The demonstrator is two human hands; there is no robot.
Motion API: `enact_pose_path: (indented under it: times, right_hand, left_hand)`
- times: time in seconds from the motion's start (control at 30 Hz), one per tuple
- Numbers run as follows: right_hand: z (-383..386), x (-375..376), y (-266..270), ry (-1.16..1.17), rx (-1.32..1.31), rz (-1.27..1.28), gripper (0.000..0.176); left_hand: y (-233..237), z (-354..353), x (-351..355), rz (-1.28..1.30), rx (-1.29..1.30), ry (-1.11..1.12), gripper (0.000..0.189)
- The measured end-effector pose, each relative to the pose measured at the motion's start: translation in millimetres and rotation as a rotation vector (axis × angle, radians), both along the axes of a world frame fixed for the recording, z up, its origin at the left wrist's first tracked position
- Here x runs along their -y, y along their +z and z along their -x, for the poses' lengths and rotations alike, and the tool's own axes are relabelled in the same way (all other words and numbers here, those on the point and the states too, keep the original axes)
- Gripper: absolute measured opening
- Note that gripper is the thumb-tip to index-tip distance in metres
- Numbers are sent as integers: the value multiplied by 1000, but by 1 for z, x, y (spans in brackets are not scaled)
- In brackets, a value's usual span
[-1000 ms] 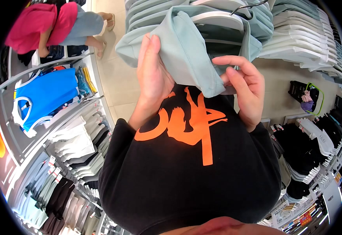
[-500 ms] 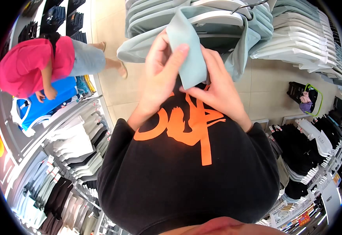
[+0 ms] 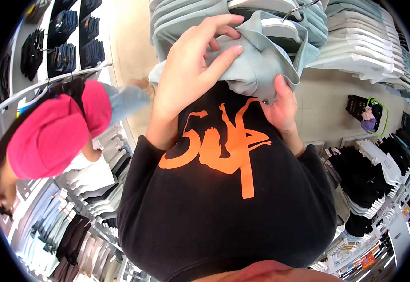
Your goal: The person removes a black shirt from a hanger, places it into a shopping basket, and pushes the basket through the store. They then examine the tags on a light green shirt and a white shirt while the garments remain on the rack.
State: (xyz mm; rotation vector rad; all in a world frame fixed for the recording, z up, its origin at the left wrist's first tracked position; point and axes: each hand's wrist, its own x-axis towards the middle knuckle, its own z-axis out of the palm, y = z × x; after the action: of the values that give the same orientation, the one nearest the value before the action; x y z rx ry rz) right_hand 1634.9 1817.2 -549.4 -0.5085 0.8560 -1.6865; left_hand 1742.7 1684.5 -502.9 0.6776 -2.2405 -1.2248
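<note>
A pale grey-green collared shirt (image 3: 249, 63) hangs on a white hanger (image 3: 280, 29) at the front of a rack, its collar bent and creased. My left hand (image 3: 193, 66) lies over the shirt's left side, thumb and fingers apart, fingertips at the collar. Lower on the right, my right hand (image 3: 282, 108) has the shirt's front edge between its raised thumb and its fingers, which are partly hidden under the cloth. A small round button or snap shows near that thumb.
More grey-green garments (image 3: 186, 19) and white garments (image 3: 360, 47) hang on the rack. A person in a pink top (image 3: 59, 136) bends over clothes at left. A black basket (image 3: 358, 107) stands on the floor at right. Black garments (image 3: 355, 174) hang lower right.
Before, both hands held up a flat strip of the shirt; now it is lowered and bunched. My left hand has spread over it, my right has moved right and down. The pink-topped person has come nearer.
</note>
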Motion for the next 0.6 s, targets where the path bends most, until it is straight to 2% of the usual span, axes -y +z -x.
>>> enact_pose_path:
  times: [0.03,0.23,0.47,0.6]
  right_hand:
    - [0,0,0,-1,4,2,51]
    - [3,-3,-7,-19,38,1,51]
    - [6,-9,-25,44,147,53,53]
    - [9,-9,-23,117,155,91,53]
  left_hand:
    - [-1,0,-1,-15,-22,25,27]
    - [-4,-4,4,237,-89,-194,33]
    - [-4,2,1,220,-171,-158,44]
    - [5,0,1,188,-92,-183,44]
